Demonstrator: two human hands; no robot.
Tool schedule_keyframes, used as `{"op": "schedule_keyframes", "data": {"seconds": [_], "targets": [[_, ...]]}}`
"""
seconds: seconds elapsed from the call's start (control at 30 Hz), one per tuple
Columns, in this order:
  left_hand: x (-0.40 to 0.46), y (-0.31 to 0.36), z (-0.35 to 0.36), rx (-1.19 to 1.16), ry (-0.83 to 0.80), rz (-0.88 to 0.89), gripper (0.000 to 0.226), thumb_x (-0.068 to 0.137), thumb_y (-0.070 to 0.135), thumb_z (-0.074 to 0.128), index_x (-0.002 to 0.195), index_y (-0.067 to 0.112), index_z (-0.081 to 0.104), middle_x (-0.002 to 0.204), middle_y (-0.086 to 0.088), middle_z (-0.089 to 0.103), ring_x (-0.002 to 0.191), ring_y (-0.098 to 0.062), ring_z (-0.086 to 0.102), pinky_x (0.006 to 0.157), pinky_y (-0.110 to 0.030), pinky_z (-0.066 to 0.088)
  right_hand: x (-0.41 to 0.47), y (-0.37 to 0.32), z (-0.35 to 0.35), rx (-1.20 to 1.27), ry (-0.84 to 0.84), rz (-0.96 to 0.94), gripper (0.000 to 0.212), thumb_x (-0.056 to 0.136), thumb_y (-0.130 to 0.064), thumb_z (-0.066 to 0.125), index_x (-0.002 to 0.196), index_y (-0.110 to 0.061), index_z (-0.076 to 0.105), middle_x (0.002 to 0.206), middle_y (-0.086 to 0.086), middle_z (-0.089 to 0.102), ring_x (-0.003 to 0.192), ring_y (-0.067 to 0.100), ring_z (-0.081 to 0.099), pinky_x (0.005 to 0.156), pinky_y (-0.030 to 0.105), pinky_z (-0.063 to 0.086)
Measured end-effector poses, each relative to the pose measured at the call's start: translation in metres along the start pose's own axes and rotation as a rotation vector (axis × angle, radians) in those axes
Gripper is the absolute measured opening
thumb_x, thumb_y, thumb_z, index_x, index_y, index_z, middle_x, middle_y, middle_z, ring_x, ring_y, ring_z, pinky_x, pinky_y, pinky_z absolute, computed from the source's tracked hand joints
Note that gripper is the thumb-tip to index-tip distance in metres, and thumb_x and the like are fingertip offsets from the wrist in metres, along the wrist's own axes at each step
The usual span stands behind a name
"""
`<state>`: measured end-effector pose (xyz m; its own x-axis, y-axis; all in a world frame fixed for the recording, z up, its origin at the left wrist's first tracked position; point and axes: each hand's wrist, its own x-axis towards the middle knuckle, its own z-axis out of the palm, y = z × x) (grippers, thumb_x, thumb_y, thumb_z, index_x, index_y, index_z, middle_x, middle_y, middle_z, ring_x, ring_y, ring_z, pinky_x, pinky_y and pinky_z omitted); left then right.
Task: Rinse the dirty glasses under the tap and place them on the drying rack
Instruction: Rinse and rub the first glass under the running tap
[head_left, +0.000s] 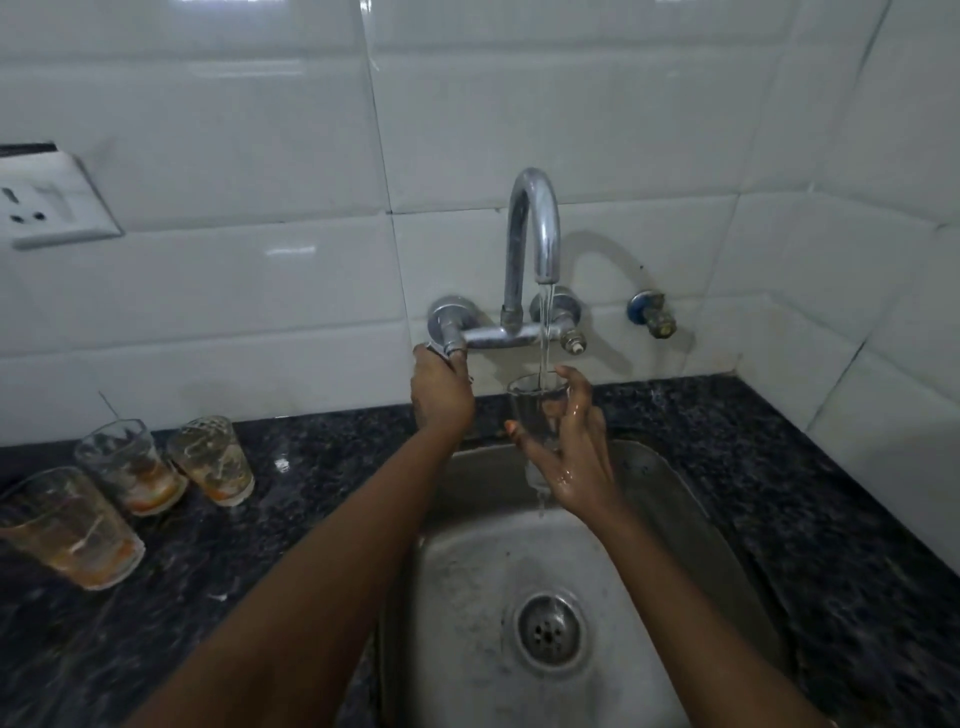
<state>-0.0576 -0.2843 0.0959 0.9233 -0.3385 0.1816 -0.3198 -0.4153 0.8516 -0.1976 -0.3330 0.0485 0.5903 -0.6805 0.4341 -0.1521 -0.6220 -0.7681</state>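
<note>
Table: we note dark speckled stone table (779, 467), steel sink (467, 571) inset.
Wall: white tiles (208, 291), socket (47, 202).
Hands: left hand (441, 392) grips tap handle (447, 340); right hand (569, 457) holds glass (535, 400) under the stream.
Dirty glasses (130, 467): three on table, left.

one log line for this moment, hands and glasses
step: rinsing | left hand: grips tap handle | right hand: holds glass under running water | waiting: three dirty glasses on counter | rack: not in view

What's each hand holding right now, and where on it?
The right hand holds a clear glass around its side wall, under the running tap. The left hand grips the tap's left handle.
</note>
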Motion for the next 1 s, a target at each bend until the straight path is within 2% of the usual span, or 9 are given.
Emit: {"op": "schedule_keyframes", "data": {"seconds": [0.2,0.27,0.37,0.5,0.57,0.67,0.77,0.87,1.0], "targets": [[0.001,0.000,-0.001,0.379,-0.026,0.239,0.034,0.098,0.024,0.038,0.129,0.009,0.038,0.123,-0.014,0.051,0.109,-0.031,0.051,0.082,-0.045,0.045,0.006,-0.001,-0.005,0.004,-0.041,0.018,0.078,0.074,-0.060,0.061,0.133,-0.036,0.017,0.130,0.009,0.053,0.112,0.027,0.055,0.091,0.048,0.050],[-0.002,-0.005,0.001,0.376,-0.039,0.224,0.044,0.098,0.027,0.038,0.139,0.012,0.030,0.128,-0.014,0.049,0.114,-0.032,0.050,0.089,-0.048,0.045,0.006,-0.005,-0.007,0.075,-0.037,0.044,0.073,0.078,-0.046,0.068,0.130,-0.030,0.020,0.126,0.011,0.054,0.108,0.021,0.056,0.087,0.029,0.052],[-0.036,-0.026,0.001,-0.014,-0.309,0.010,0.055,0.096,0.043,0.038,0.141,0.011,0.032,0.137,-0.018,0.049,0.123,-0.035,0.050,0.102,-0.049,0.041,-0.004,-0.013,-0.011,0.294,0.033,0.133,0.065,0.080,-0.030,0.071,0.122,-0.022,0.022,0.117,0.009,0.057,0.093,0.012,0.059,0.065,0.001,0.044],[-0.100,-0.048,-0.023,-0.745,-0.860,-0.589,0.067,0.092,0.062,0.026,0.112,0.009,0.062,0.108,-0.021,0.066,0.096,-0.033,0.065,0.082,-0.040,0.055,-0.024,-0.023,-0.001,0.810,0.031,0.354,0.065,0.072,-0.052,0.067,0.115,-0.018,0.030,0.112,0.007,0.054,0.091,0.014,0.059,0.076,0.026,0.053],[-0.110,-0.055,-0.030,-0.928,-0.848,-0.676,0.062,0.093,0.055,0.030,0.099,0.007,0.069,0.095,-0.018,0.069,0.076,-0.025,0.067,0.062,-0.030,0.058,-0.030,-0.012,0.001,1.111,-0.011,0.496,0.064,0.066,-0.068,0.054,0.105,-0.017,0.046,0.103,0.008,0.060,0.093,0.020,0.060,0.087,0.039,0.047],[-0.113,-0.061,-0.043,-0.827,-0.659,-0.558,0.052,0.085,0.056,0.052,0.113,0.013,0.062,0.124,-0.014,0.058,0.095,-0.023,0.063,0.056,-0.029,0.058,-0.042,0.020,0.009,1.466,0.115,0.736,0.024,0.066,-0.035,0.069,0.069,-0.011,0.067,0.074,0.007,0.070,0.073,0.016,0.069,0.072,0.029,0.056],[-0.115,-0.067,-0.055,-0.548,-0.570,-0.383,0.076,0.073,0.054,0.068,0.130,0.012,0.042,0.141,-0.010,0.041,0.118,-0.025,0.054,0.061,-0.033,0.058,-0.059,0.040,0.031,1.384,0.078,0.988,0.014,0.076,-0.015,0.062,0.065,-0.010,0.069,0.070,0.007,0.066,0.060,0.017,0.065,0.058,0.026,0.052],[-0.120,-0.065,-0.068,-0.380,-0.521,-0.241,0.042,0.080,0.044,0.067,0.104,0.013,0.050,0.117,-0.012,0.056,0.094,-0.021,0.063,0.059,-0.031,0.058,-0.075,0.032,0.043,1.358,-0.053,1.153,0.030,0.091,-0.007,0.042,0.064,-0.010,0.055,0.045,0.003,0.058,0.050,0.015,0.055,0.054,0.026,0.045],[-0.121,-0.073,-0.083,-0.338,-0.377,-0.245,0.053,0.073,0.032,0.078,0.111,0.008,0.049,0.102,-0.008,0.061,0.078,-0.015,0.063,0.051,-0.021,0.055,-0.082,0.024,0.042,1.412,-0.096,1.216,0.018,0.069,0.009,0.049,0.070,-0.009,0.050,0.043,0.005,0.055,0.048,0.014,0.051,0.056,0.025,0.040]]}}
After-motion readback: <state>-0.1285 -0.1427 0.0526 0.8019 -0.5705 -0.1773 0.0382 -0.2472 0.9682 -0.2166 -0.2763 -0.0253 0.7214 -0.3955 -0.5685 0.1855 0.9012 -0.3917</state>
